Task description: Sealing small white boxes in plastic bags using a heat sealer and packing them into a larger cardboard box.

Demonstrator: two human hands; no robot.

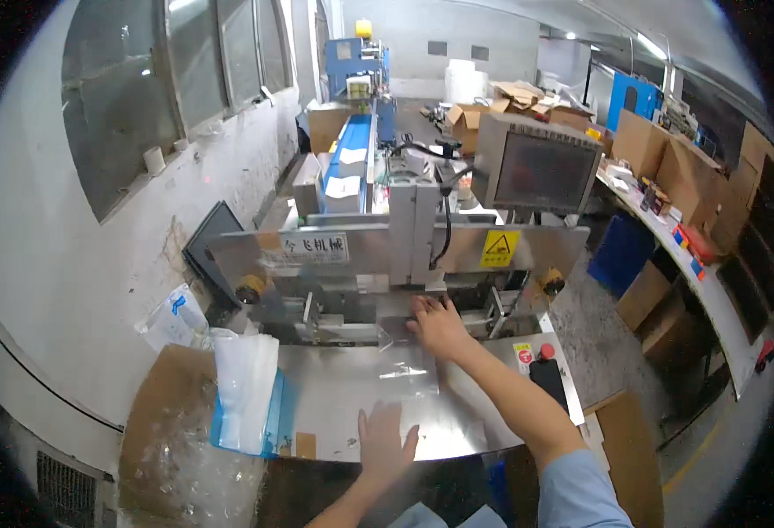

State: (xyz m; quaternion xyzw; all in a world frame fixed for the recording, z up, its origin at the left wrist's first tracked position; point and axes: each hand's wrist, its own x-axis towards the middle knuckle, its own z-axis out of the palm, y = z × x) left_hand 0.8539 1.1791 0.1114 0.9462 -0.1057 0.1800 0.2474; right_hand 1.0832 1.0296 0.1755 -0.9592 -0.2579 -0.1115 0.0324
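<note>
A clear plastic bag or sheet (409,374) lies on the steel worktable (317,387), its far end at the slot of the metal machine (413,229). My right hand (440,327) reaches forward over the right side of that far end, fingers stretched out and partly spread, below the machine's central head. Whether its fingertips press on the plastic, I cannot tell. Nearer to me, my left hand (387,440) is slightly blurred, with fingers apart and nothing in it, low over the table just short of the plastic. A stack of clear bags (248,378) stands in a blue bin (283,414) on the left.
A cardboard box (171,387) with crumpled clear plastic sits left of the bin. A control screen (545,172) rises behind the machine at right; a red button (546,351) is at the table's right edge. A blue conveyor (352,145) runs away behind.
</note>
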